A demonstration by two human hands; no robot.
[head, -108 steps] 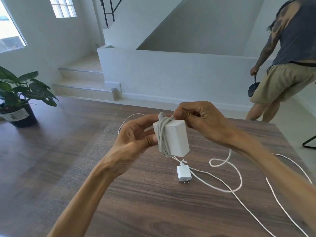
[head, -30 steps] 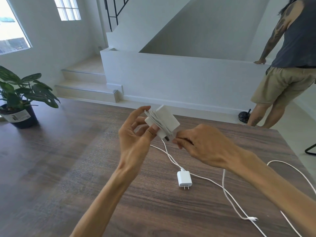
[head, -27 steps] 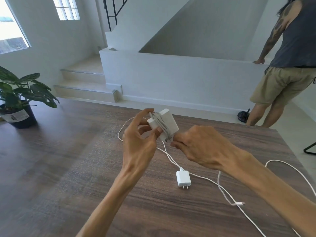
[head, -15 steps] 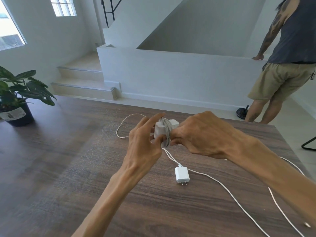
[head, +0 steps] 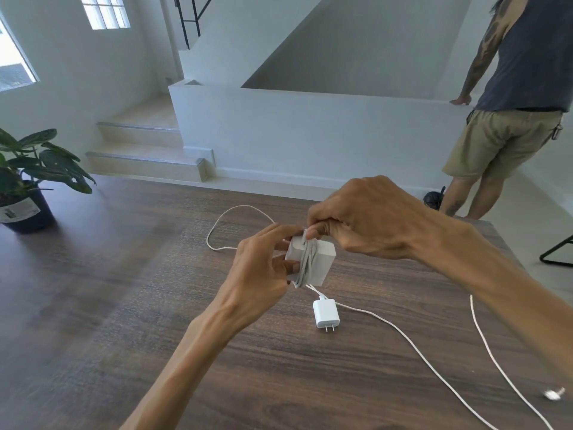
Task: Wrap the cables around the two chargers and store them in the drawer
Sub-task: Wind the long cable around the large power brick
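Observation:
My left hand (head: 259,268) grips a large white charger block (head: 322,262) above the wooden table (head: 155,321), its grey-white cable (head: 305,263) wound round the middle in several turns. My right hand (head: 359,218) pinches that cable at the block's top edge. A small white plug charger (head: 325,313) lies on the table just below, prongs toward me. Its thin white cable (head: 412,342) runs off to the lower right. A second strand (head: 496,358) ends in a connector (head: 553,394) at the right edge.
A loop of white cable (head: 223,225) lies on the table behind my left hand. A potted plant (head: 28,181) stands at the table's far left. A person (head: 514,97) stands by the white stair wall at the back right. No drawer is in view.
The block has dropped lower and turned upright in my left hand. My right hand has gone from under the block up to its top edge, bringing the cable over; the loose cable's end slid right.

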